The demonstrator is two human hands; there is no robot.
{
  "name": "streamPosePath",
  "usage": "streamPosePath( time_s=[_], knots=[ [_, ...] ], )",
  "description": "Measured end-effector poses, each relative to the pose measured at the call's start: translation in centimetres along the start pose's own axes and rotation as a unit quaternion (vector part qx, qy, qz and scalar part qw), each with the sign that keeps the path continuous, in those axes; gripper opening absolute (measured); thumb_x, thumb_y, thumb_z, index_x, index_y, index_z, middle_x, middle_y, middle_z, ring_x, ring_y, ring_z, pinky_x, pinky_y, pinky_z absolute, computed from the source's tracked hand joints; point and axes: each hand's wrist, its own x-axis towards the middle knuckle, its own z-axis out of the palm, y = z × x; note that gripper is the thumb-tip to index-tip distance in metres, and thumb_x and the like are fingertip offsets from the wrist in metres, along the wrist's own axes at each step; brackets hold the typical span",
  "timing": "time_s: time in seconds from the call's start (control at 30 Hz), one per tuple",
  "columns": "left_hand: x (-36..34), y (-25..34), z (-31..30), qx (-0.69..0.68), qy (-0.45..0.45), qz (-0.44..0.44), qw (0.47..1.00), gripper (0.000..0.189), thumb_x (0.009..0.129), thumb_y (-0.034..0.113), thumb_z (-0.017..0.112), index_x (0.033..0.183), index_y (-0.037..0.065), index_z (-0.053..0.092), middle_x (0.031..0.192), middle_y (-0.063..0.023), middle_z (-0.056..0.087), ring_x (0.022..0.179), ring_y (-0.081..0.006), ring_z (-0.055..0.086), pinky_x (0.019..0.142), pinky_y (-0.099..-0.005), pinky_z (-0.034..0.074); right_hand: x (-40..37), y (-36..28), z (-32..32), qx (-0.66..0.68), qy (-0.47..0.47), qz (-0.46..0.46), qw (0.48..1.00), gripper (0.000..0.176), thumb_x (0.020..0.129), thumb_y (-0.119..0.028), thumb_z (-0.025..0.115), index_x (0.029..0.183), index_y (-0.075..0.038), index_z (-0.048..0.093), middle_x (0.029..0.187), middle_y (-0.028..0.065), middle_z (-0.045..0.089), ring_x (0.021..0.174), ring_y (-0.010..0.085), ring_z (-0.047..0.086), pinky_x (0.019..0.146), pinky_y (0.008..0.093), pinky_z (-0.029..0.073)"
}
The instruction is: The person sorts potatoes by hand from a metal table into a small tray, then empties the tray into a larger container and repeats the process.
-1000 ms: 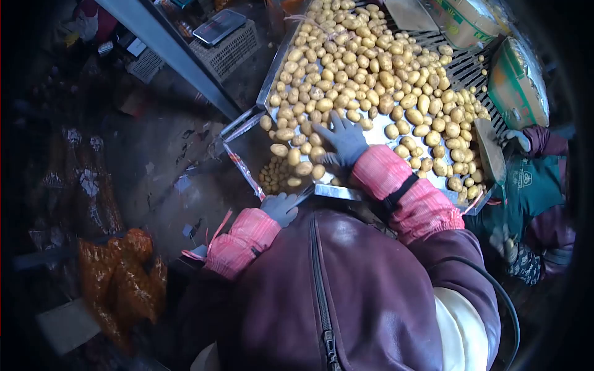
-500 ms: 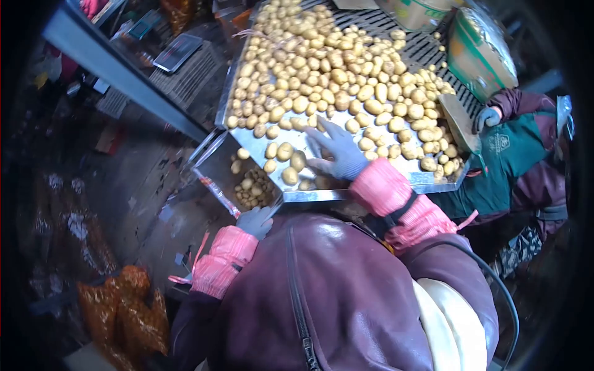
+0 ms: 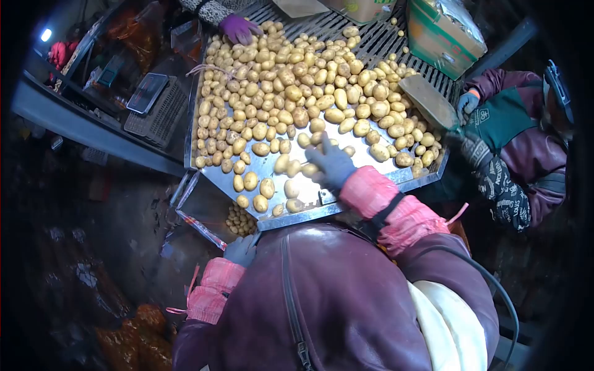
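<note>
Head view: right hand (image 3: 331,166), grip released and fingers spread, rests on potatoes (image 3: 291,93); surface (image 3: 291,219) runs lengthwise near to far. Left hand (image 3: 240,249) is half hidden by jacket (image 3: 346,297); its grip cannot be told.

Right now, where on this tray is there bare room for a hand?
Bare metal between the right hand and the tray's near rim, few potatoes. The slatted grate beside the box mostly free. Middle and far-left crowded.

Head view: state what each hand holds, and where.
Right hand holds nothing, spread open over potatoes. Left hand is at the rim of the container below the tray; grip cannot be told.
</note>
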Motion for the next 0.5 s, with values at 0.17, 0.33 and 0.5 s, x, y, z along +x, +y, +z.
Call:
streamPosePath(
  time_s=[0.17,0.33,0.5],
  knots=[
    [-0.1,-0.1,0.2,-0.013,0.010,0.001,1.000,0.039,0.086,0.030,0.063,0.121,0.014,0.056,0.092,-0.0190,0.060,0.080,-0.0413,0.062,0.072,-0.0534,0.048,3.5,-3.1,1.6,0.108,-0.050,-0.080,0.990,0.066,0.079,-0.029,0.073,0.139,-0.017,0.048,0.140,0.0195,0.038,0.109,0.0403,0.057,0.089,0.0475,0.051],
    [-1.2,0.6,0.8,0.003,0.059,-0.017,0.998,0.045,0.087,0.035,0.062,0.123,0.010,0.056,0.094,-0.0183,0.062,0.082,-0.0397,0.062,0.076,-0.0545,0.046,6.3,1.5,-1.4,0.005,0.192,-0.116,0.975,0.044,0.079,-0.020,0.064,0.123,-0.016,0.059,0.111,0.0163,0.059,0.105,0.0378,0.058,0.086,0.0476,0.048],
    [-0.4,1.7,-2.0,-0.031,0.043,-0.080,0.995,0.043,0.091,0.033,0.060,0.126,0.008,0.058,0.104,-0.0192,0.065,0.085,-0.0388,0.063,0.075,-0.0488,0.049,8.8,8.7,-0.4,-0.139,0.073,0.025,0.987,0.045,0.075,-0.020,0.069,0.120,-0.018,0.060,0.105,0.0145,0.060,0.101,0.0335,0.059,0.082,0.0437,0.049]
  ],
)
